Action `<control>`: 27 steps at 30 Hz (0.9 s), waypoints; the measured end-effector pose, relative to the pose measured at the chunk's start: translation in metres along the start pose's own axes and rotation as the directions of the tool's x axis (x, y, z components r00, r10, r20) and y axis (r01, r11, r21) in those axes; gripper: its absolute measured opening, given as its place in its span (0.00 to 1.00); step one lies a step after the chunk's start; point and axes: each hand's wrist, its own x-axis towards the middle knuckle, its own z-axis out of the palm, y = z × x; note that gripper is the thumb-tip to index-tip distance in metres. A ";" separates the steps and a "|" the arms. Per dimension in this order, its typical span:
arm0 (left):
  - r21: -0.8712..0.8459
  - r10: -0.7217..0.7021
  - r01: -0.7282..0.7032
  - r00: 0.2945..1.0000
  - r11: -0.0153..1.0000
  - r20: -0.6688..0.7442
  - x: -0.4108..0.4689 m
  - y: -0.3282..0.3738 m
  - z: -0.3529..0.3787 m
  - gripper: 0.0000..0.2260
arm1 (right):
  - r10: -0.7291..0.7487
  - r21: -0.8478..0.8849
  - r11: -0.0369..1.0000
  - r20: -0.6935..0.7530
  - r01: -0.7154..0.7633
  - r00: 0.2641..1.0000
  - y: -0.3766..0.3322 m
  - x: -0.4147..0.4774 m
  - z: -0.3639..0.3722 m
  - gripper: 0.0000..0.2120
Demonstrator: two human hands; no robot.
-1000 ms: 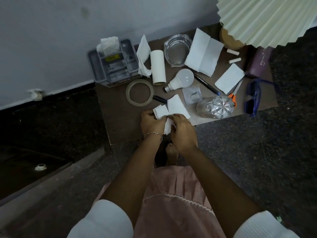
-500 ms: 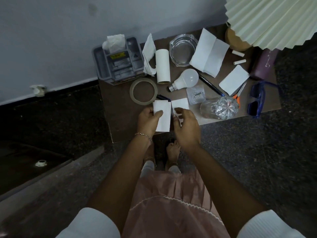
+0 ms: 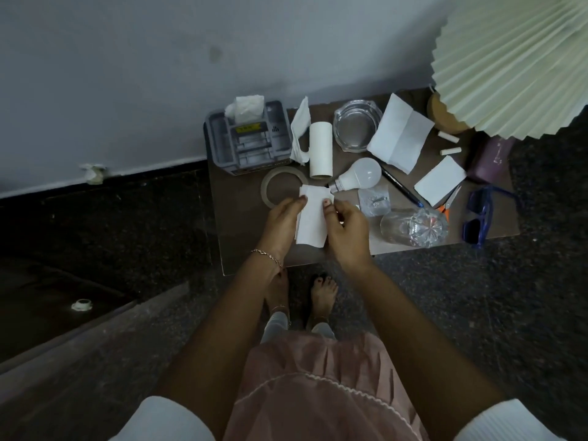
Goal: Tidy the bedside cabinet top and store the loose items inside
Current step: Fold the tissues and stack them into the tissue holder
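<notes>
Pinching 1 paper slip [image 3: 313, 224] at its edges with my left hand [image 3: 281, 224] and right hand [image 3: 348, 233], seemingly squaring it for storage.

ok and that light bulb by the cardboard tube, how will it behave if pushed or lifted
The light bulb lies on its side and has a round dome, so a push would probably roll it, likely curving round its narrower base. Its surface looks smooth, so perhaps slippery. It is probably light and could break if it falls off the cabinet top.
</notes>
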 end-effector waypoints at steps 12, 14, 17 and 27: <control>0.101 0.317 -0.308 0.944 0.946 -0.094 0.001 0.060 -0.054 0.09 | -0.135 0.067 0.990 0.175 0.124 0.975 -0.084 0.035 0.018 0.08; 0.191 0.397 -0.373 0.911 0.908 -0.108 0.007 0.074 -0.065 0.10 | -0.185 0.005 0.982 0.180 0.187 0.966 -0.095 0.046 0.027 0.07; 0.313 0.507 -0.456 0.856 0.833 -0.103 0.021 0.095 -0.080 0.10 | -0.270 -0.091 0.954 0.160 0.286 0.950 -0.107 0.063 0.041 0.07; 0.444 0.584 -0.496 0.808 0.746 -0.079 0.058 0.123 -0.102 0.08 | -0.350 -0.251 0.890 0.160 0.381 0.923 -0.125 0.106 0.064 0.05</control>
